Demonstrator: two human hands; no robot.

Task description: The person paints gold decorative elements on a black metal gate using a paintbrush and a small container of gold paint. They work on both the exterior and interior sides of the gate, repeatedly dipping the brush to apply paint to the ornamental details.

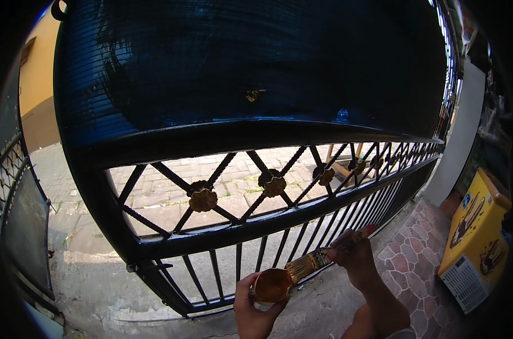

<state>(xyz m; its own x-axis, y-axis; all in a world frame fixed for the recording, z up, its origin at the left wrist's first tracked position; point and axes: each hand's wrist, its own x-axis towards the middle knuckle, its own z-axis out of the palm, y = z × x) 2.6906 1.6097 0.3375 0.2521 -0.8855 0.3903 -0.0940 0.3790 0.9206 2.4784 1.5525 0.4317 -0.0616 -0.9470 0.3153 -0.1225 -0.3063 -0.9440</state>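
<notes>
Gripping a small cup [271,287], kinda coppery inside, in the left hand [255,311], fingers curled around its sides. Pinching a paintbrush [313,261] with the fingers of the right hand [352,260], goldish bristles right at the cup's right rim. Got a black gate [250,227] with gold flower ornaments [203,200] just beyond the cup, plus a yellow box [475,226] well off to the cup's right.

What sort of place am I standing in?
Probably a gated entrance to a house or small shop: there's a dark metal gate, block paving beyond it, and stone-patterned flooring on your right.
</notes>
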